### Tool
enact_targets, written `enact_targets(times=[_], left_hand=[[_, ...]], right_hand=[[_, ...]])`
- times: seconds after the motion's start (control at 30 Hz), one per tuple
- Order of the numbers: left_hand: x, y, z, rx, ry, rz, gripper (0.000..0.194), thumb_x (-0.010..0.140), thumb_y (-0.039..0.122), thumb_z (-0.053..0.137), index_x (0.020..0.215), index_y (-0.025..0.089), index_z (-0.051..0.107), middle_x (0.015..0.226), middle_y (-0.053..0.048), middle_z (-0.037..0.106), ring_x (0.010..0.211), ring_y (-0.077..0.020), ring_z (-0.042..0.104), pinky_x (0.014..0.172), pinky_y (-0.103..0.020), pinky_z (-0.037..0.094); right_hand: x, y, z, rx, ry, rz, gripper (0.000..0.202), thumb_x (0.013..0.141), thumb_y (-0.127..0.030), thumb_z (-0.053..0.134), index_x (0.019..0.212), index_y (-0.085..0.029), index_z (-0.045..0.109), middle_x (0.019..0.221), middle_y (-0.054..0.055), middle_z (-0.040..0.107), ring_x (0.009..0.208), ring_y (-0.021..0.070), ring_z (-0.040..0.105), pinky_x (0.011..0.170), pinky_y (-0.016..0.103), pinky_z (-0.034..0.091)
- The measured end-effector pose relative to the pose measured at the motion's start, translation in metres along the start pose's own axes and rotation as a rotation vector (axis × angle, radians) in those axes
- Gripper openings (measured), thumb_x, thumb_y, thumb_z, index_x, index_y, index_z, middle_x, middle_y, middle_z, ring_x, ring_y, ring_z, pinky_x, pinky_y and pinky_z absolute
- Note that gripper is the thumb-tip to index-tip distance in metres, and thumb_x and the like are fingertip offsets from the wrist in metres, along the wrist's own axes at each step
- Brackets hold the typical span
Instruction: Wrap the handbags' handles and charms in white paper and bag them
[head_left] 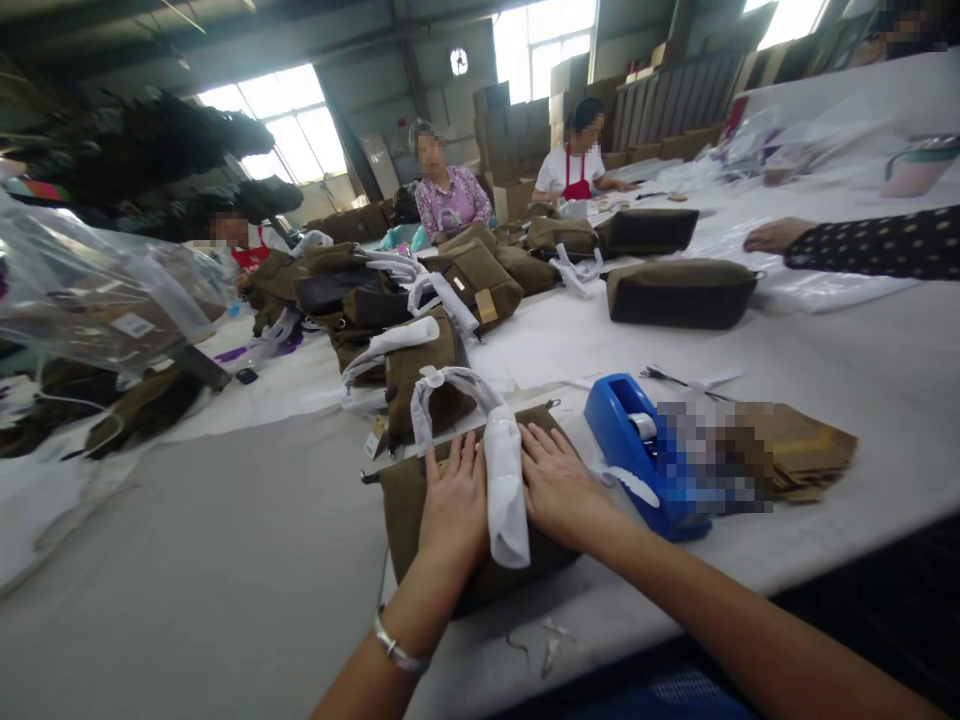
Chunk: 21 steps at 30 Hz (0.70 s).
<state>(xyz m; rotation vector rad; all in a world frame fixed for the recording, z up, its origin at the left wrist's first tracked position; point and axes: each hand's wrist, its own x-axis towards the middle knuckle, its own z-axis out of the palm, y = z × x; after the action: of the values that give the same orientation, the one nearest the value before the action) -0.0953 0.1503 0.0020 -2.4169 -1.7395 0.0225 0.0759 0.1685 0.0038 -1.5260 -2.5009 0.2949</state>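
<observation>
An olive-green handbag (pixel 405 500) lies on the white-covered table right in front of me. Its handle (pixel 507 490) is wrapped in white sheeting and runs between my two hands. My left hand (pixel 455 500) rests flat on the bag, left of the wrapped handle, fingers stretched forward. On the other side of the handle, my right hand (pixel 559 482) presses flat on the bag with its fingers extended. Close to the right hand stands a blue tape dispenser (pixel 619 405). Part of the bag's top is hidden under my hands.
Several olive bags with wrapped handles (pixel 472 275) are piled beyond mine. Another bag (pixel 681 292) lies near a co-worker's sleeve (pixel 877 245) at right. Brown paper pieces (pixel 802 450) sit right of the dispenser. Clear plastic (pixel 112 280) hangs at left. Other people sit across the table.
</observation>
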Motion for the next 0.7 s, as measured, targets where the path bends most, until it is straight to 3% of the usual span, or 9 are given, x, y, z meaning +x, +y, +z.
enact_targets(times=[0.13, 0.27, 0.4, 0.5, 0.57, 0.63, 0.7], left_hand=[[0.001, -0.005, -0.022, -0.105, 0.000, 0.031, 0.051, 0.099, 0.016, 0.040, 0.150, 0.015, 0.047, 0.159, -0.014, 0.043, 0.150, -0.0318, 0.036, 0.121, -0.061, 0.028], [-0.023, -0.002, -0.047, -0.226, 0.102, 0.074, 0.044, 0.101, 0.022, 0.045, 0.143, 0.024, 0.057, 0.150, -0.010, 0.056, 0.145, -0.0284, 0.044, 0.123, -0.060, 0.026], [-0.047, 0.018, -0.033, -0.180, 0.141, 0.108, 0.046, 0.100, 0.025, 0.049, 0.145, 0.016, 0.054, 0.145, -0.016, 0.059, 0.141, -0.0313, 0.049, 0.122, -0.059, 0.027], [-0.049, 0.025, -0.025, -0.190, 0.076, 0.086, 0.050, 0.096, 0.018, 0.050, 0.146, 0.014, 0.052, 0.148, -0.017, 0.055, 0.143, -0.0329, 0.046, 0.121, -0.059, 0.031], [-0.050, 0.018, -0.031, -0.270, 0.043, 0.106, 0.052, 0.094, 0.016, 0.051, 0.146, 0.015, 0.053, 0.148, -0.016, 0.056, 0.144, -0.0318, 0.046, 0.121, -0.059, 0.032], [-0.058, 0.002, -0.042, -0.374, 0.118, 0.044, 0.047, 0.097, 0.021, 0.050, 0.144, 0.019, 0.056, 0.146, -0.013, 0.059, 0.143, -0.0288, 0.047, 0.122, -0.058, 0.030], [-0.074, -0.015, -0.048, -0.463, 0.296, -0.158, 0.043, 0.101, 0.032, 0.047, 0.141, 0.023, 0.058, 0.149, -0.011, 0.056, 0.145, -0.0273, 0.045, 0.123, -0.057, 0.028]], right_hand=[[-0.003, 0.005, -0.009, 0.069, 0.049, -0.015, 0.056, 0.101, -0.030, 0.041, 0.151, -0.006, 0.046, 0.158, 0.019, 0.039, 0.148, 0.0354, 0.036, 0.122, 0.055, 0.026], [-0.023, 0.010, -0.017, 0.135, 0.169, -0.133, 0.050, 0.104, -0.028, 0.038, 0.150, -0.014, 0.049, 0.158, 0.012, 0.043, 0.149, 0.0301, 0.035, 0.124, 0.053, 0.025], [-0.038, 0.003, -0.010, 0.111, 0.178, -0.313, 0.046, 0.104, -0.026, 0.040, 0.145, -0.014, 0.054, 0.152, 0.011, 0.052, 0.146, 0.0287, 0.040, 0.124, 0.053, 0.026], [-0.039, -0.001, -0.008, 0.077, 0.139, -0.302, 0.044, 0.102, -0.022, 0.040, 0.140, -0.009, 0.059, 0.144, 0.015, 0.059, 0.142, 0.0304, 0.046, 0.124, 0.054, 0.026], [-0.040, 0.004, -0.011, 0.149, 0.148, -0.306, 0.042, 0.102, -0.023, 0.043, 0.139, -0.013, 0.061, 0.143, 0.014, 0.061, 0.141, 0.0284, 0.048, 0.123, 0.053, 0.029], [-0.045, 0.015, -0.014, 0.273, 0.227, -0.245, 0.043, 0.101, -0.026, 0.046, 0.140, -0.015, 0.060, 0.147, 0.014, 0.057, 0.144, 0.0270, 0.045, 0.122, 0.052, 0.033], [-0.052, 0.030, -0.014, 0.385, 0.326, -0.077, 0.049, 0.100, -0.033, 0.048, 0.144, -0.011, 0.055, 0.153, 0.018, 0.049, 0.149, 0.0287, 0.037, 0.122, 0.052, 0.033]])
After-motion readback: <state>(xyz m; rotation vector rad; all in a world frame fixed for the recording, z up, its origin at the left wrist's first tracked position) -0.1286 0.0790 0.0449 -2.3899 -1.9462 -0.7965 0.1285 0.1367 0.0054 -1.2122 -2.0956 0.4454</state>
